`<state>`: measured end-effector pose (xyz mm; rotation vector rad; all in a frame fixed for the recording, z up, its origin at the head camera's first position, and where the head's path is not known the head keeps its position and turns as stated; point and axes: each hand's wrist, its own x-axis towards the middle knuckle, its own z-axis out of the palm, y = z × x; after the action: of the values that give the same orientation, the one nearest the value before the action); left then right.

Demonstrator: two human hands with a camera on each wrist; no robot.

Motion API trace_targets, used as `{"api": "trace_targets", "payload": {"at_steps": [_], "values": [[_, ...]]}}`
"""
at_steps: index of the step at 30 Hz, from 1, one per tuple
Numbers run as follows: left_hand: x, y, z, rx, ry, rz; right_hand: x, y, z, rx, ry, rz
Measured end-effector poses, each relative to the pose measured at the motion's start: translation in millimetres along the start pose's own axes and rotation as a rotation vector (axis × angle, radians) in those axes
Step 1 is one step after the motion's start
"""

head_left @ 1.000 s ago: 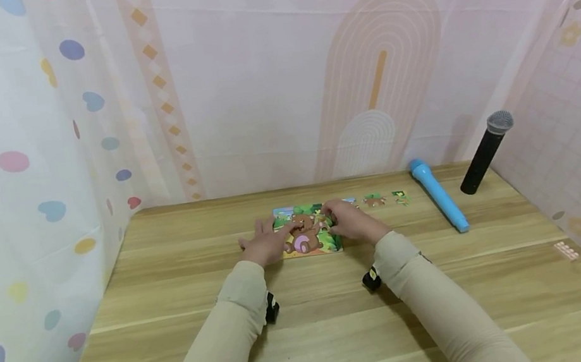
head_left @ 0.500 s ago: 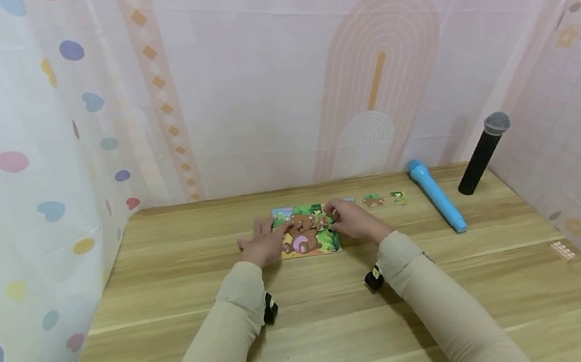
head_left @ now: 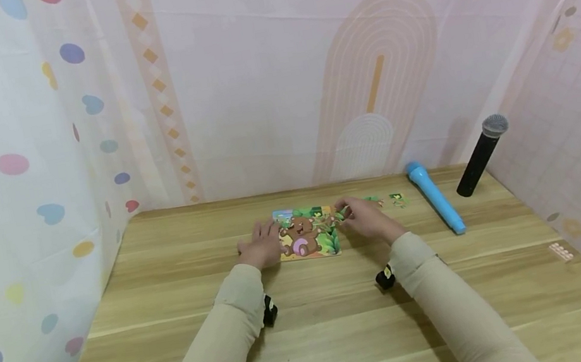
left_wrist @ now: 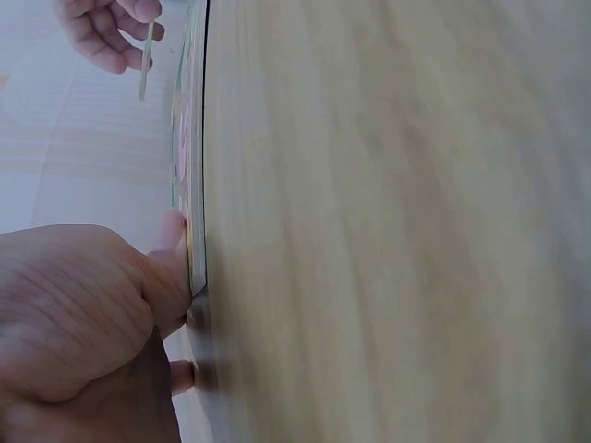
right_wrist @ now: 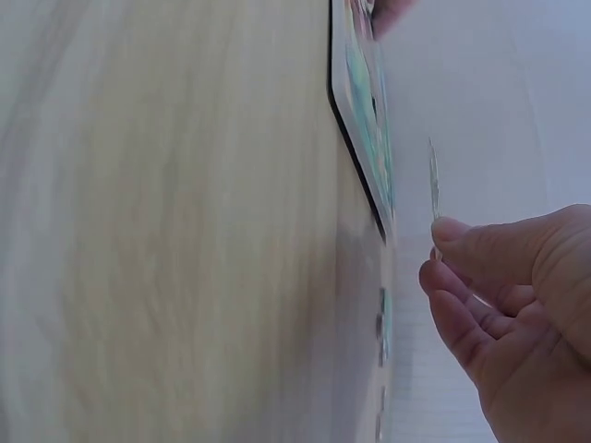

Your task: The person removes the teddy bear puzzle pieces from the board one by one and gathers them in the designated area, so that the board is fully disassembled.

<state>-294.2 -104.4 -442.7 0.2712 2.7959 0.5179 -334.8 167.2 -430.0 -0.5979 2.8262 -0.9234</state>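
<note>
A bear jigsaw puzzle [head_left: 303,241] lies flat on the table, in a thin frame board. My left hand [head_left: 261,247] rests at its left edge, the thumb by the near corner and a fingertip over the picture in the left wrist view. Just past the right edge, my right hand [head_left: 367,219] pinches a thin puzzle piece [right_wrist: 434,180] between thumb and fingers. The piece stands on edge above the table, apart from the board in the right wrist view. A loose puzzle piece [head_left: 397,200] lies to the right, and another is partly hidden behind my right hand.
A blue microphone [head_left: 435,198] lies on the table at the right. Beyond it stands a black microphone [head_left: 478,165], leaning toward the right. A small pale pink studded piece [head_left: 561,252] lies near the table's right edge. Patterned curtains [head_left: 251,85] line the back and sides.
My right hand has moved off the puzzle to the right, with a piece pinched in its fingers. My left hand has drawn back from the picture to the board's left edge.
</note>
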Motion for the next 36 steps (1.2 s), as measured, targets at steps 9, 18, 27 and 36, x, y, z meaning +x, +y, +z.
{"api": "trace_targets", "payload": {"at_steps": [9, 18, 27, 36], "values": [[2.7, 0.9, 7.7, 0.014, -0.003, -0.026, -9.7, 9.6, -9.0, 0.032, 0.032, -0.016], [1.6, -1.2, 9.8, 0.007, 0.013, -0.022, -19.7, 24.5, -18.9, 0.021, 0.072, -0.033], [0.2, -0.2, 7.9, -0.004, 0.011, -0.024, -31.3, 42.9, -32.0, 0.051, 0.083, -0.015], [-0.7, 1.0, 4.8, 0.000, 0.023, -0.017, -39.5, 57.6, -44.6, 0.013, 0.093, -0.002]]}}
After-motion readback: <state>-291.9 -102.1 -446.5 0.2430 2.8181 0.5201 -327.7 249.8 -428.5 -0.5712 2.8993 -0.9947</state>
